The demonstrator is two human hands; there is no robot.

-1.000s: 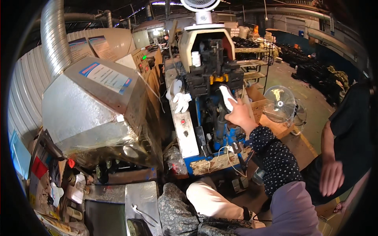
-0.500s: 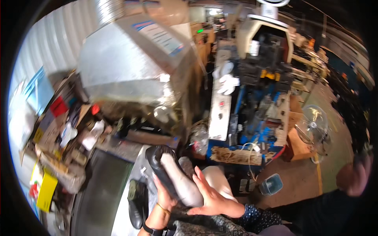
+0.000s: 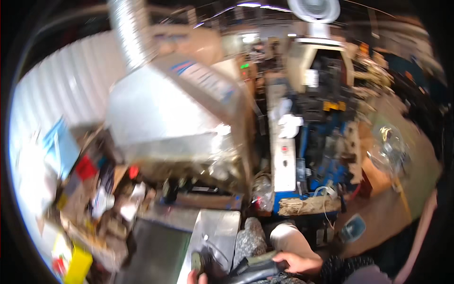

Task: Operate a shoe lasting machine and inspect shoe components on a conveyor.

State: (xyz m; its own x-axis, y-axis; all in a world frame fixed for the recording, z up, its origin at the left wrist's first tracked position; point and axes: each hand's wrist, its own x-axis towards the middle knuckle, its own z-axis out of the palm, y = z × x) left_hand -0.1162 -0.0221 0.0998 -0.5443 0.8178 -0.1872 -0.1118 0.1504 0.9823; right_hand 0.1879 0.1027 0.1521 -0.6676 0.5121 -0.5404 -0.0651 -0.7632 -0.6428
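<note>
At the lower edge, my right hand [image 3: 299, 263] is closed on a black shoe [image 3: 255, 270] with an olive upper edge. This shoe lies low in front of me, tilted sideways, and is partly cut off by the frame. A second black shoe [image 3: 204, 259] with an olive opening stands on the pale metal tabletop [image 3: 218, 222]. Fingers of my left hand [image 3: 197, 278] show beside that second shoe, apart and pointing up. The rest of the left hand is out of frame, and blur hides whether it touches the shoe.
A dark conveyor belt [image 3: 153, 248] runs left of the tabletop, below a metal hood [image 3: 161, 109]. Cluttered boxes [image 3: 87, 208] line the left. A blue machine [image 3: 326, 156] stands ahead on the right, with a fan [image 3: 388, 149] and a light-blue bin [image 3: 353, 228] near it.
The view has tilted up. Both hands held the shoe, its pale sole facing up; now it has turned over, lower, in my right hand. My left hand has let go and moved to the second shoe.
</note>
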